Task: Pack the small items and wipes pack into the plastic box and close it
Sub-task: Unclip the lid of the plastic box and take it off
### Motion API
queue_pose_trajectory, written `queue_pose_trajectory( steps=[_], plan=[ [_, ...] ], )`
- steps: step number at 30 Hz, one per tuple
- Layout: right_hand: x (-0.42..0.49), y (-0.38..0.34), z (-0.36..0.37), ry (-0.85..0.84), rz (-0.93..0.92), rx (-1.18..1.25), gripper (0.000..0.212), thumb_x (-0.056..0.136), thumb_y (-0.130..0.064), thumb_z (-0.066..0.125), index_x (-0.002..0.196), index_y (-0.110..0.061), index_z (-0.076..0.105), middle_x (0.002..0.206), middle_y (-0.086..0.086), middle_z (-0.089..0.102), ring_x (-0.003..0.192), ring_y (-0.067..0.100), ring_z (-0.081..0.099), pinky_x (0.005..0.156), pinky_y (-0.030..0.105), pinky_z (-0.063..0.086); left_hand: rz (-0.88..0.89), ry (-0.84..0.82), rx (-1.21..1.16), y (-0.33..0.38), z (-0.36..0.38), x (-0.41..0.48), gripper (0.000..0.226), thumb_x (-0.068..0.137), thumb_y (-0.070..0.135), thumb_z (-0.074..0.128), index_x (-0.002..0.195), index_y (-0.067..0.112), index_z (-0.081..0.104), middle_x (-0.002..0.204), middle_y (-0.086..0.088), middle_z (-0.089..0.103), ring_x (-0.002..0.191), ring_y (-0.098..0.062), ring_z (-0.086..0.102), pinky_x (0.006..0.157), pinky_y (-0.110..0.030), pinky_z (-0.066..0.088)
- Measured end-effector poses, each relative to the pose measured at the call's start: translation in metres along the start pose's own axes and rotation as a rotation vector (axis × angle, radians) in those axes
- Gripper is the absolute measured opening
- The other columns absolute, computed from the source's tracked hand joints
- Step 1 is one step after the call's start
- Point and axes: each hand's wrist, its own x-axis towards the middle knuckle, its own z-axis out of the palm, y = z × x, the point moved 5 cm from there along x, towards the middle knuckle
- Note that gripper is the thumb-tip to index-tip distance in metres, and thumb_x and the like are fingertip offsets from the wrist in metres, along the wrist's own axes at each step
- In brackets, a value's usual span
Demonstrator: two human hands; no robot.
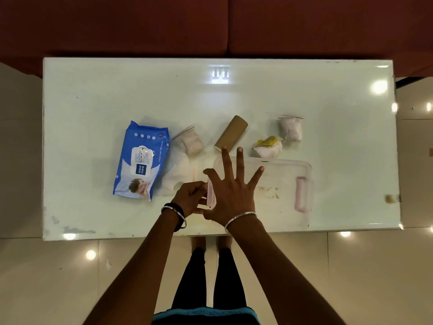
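Two bare hands over a pale glossy table (93, 90), both at the left end of a clear plastic box (269, 184). Right hand (230, 192) flat on the box lid, fingers spread wide, gripping nothing. Left hand (187, 199) curled narrow around the pink latch (210, 193) at the box's left edge, fingertips pinched against it. Second pink latch (301, 194) at the box's right end, lying flat. Silver bangle (239, 216) on the right wrist; silver and dark bangles (174, 213) on the left wrist.

Blue wipes pack (141, 160) to the left of the box, well clear of it, lying flat with its label up. Small zip bag (188, 140) of pale contents just beside the pack's upper right corner. White soft bundle (175, 174) below that bag, between the pack and the left hand. Brown cardboard tube (230, 133) on its side behind the box, tilted, close to the right hand's fingertips. White packet with a yellow tag (268, 146) just behind the box's far edge. Another zip bag (290, 129) further right and back, apart from the box. All of these outside the box, on the table.

Red sofa (210, 24) beyond the table; tiled floor (46, 277) below.
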Motion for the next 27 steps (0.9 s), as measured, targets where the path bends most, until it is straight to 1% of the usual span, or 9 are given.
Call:
queue_pose_trajectory(
  steps=[2, 6, 11, 14, 17, 21, 23, 25, 27],
  plan=[
    [0.003, -0.004, 0.0, -0.013, 0.023, -0.01, 0.086, 0.047, -0.067, 0.076, 0.122, -0.034, 0.049, 0.163, 0.013, 0.011, 0.149, 0.045, -0.006, 0.1, 0.081, 0.007, 0.007, -0.005, -0.002, -0.001, -0.001, 0.0, 0.021, 0.098, 0.023, 0.047, 0.093, 0.019, 0.067, 0.087, -0.006, 0.072, 0.068, -0.015, 0.073, 0.054, -0.03, 0.058],
    [0.009, -0.006, -0.003, 0.007, 0.076, -0.008, 0.078, 0.049, -0.06, 0.077, 0.117, -0.031, 0.051, 0.151, 0.011, 0.034, 0.144, 0.043, 0.02, 0.098, 0.081, 0.014, 0.008, 0.036, 0.047, -0.003, -0.001, 0.004, 0.02, 0.098, 0.022, 0.047, 0.096, 0.014, 0.065, 0.09, -0.01, 0.069, 0.074, -0.022, 0.069, 0.062, -0.036, 0.06],
    [0.007, -0.009, -0.007, 0.03, 0.059, -0.012, 0.071, 0.055, -0.055, 0.076, 0.117, -0.031, 0.052, 0.149, 0.011, 0.036, 0.142, 0.043, 0.023, 0.099, 0.08, 0.018, 0.017, 0.086, 0.101, -0.002, -0.001, 0.0, 0.019, 0.099, 0.017, 0.046, 0.095, 0.012, 0.064, 0.086, -0.007, 0.067, 0.069, -0.018, 0.066, 0.056, -0.032, 0.059],
    [0.002, -0.008, -0.022, 0.056, 0.027, 0.027, 0.077, 0.051, -0.061, 0.075, 0.119, -0.032, 0.051, 0.15, 0.01, 0.035, 0.143, 0.042, 0.021, 0.101, 0.078, 0.02, 0.056, 0.121, 0.146, 0.005, -0.002, -0.002, 0.02, 0.099, 0.017, 0.044, 0.095, 0.009, 0.061, 0.085, -0.007, 0.064, 0.068, -0.015, 0.064, 0.047, -0.024, 0.056],
    [-0.008, -0.006, -0.048, 0.072, -0.043, 0.092, 0.08, 0.049, -0.066, 0.074, 0.118, -0.033, 0.051, 0.15, 0.009, 0.033, 0.142, 0.041, 0.021, 0.102, 0.073, 0.027, 0.073, 0.152, 0.144, 0.008, -0.006, -0.005, 0.024, 0.1, 0.018, 0.042, 0.104, 0.004, 0.062, 0.088, -0.007, 0.065, 0.077, -0.022, 0.067, 0.05, -0.026, 0.056],
    [-0.035, 0.015, -0.087, 0.09, -0.117, 0.173, 0.079, 0.041, -0.069, 0.078, 0.107, -0.031, 0.057, 0.145, 0.009, 0.034, 0.136, 0.036, 0.027, 0.101, 0.06, 0.038, 0.053, 0.166, 0.132, 0.002, -0.007, -0.006, 0.023, 0.101, 0.015, 0.038, 0.1, 0.007, 0.06, 0.086, -0.004, 0.065, 0.072, -0.015, 0.067, 0.048, -0.022, 0.057],
    [-0.051, 0.038, -0.11, 0.113, -0.118, 0.238, 0.076, 0.036, -0.067, 0.082, 0.096, -0.027, 0.057, 0.139, 0.008, 0.035, 0.128, 0.029, 0.031, 0.095, 0.045, 0.044, 0.041, 0.172, 0.121, 0.001, -0.008, -0.006, 0.024, 0.102, 0.013, 0.038, 0.094, 0.013, 0.06, 0.083, -0.003, 0.064, 0.071, -0.015, 0.066, 0.049, -0.023, 0.058],
    [-0.066, 0.066, -0.131, 0.106, -0.09, 0.264, 0.072, 0.033, -0.062, 0.086, 0.087, -0.024, 0.057, 0.128, 0.002, 0.04, 0.114, 0.022, 0.035, 0.084, 0.031, 0.041, 0.028, 0.166, 0.123, -0.001, -0.012, -0.006, 0.026, 0.102, 0.012, 0.037, 0.089, 0.015, 0.06, 0.082, -0.003, 0.063, 0.07, -0.016, 0.066, 0.053, -0.028, 0.059],
    [-0.081, 0.097, -0.15, 0.072, -0.047, 0.259, 0.062, 0.034, -0.056, 0.087, 0.079, -0.023, 0.059, 0.113, -0.003, 0.046, 0.104, 0.018, 0.038, 0.077, 0.026, 0.034, 0.023, 0.163, 0.131, -0.002, -0.014, -0.007, 0.03, 0.102, 0.011, 0.037, 0.084, 0.021, 0.058, 0.08, -0.002, 0.062, 0.07, -0.017, 0.065, 0.054, -0.031, 0.058]
  ],
)
